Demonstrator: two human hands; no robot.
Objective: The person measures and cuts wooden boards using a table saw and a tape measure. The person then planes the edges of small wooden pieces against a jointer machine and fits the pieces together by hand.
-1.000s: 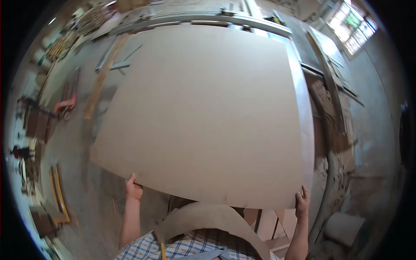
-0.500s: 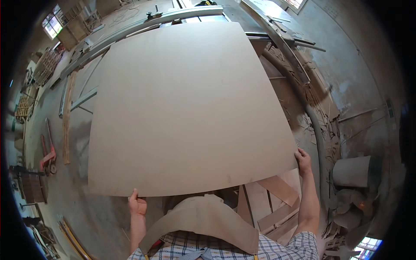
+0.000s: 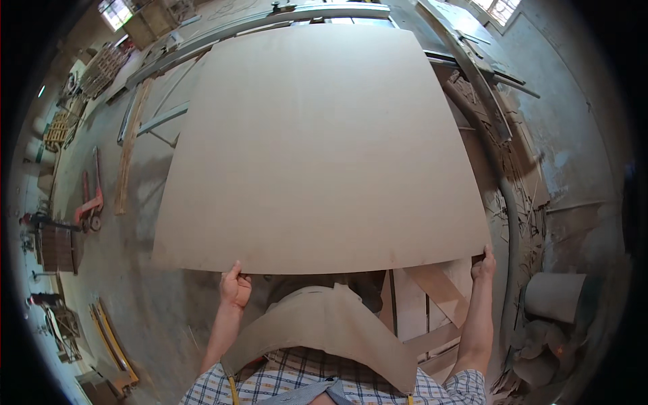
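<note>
A large pale brown wooden board stretches out before me, its far end lying over the machine table. My left hand grips the near edge, left of the middle, with the thumb on top and the fingers underneath. At the near right corner, my right hand is closed on the board, its fingertips partly hidden. Beyond the far edge runs a long metal rail of the machine.
A grey hose runs down the right side near wood scraps. Cut panels lie below the near right corner. On the left stand a red pallet jack and a long wooden strip. A white bucket-like drum is at right.
The board's near edge and both hands sit higher in the picture, the board having moved away from me. My view has also shifted, so the surroundings appear further right.
</note>
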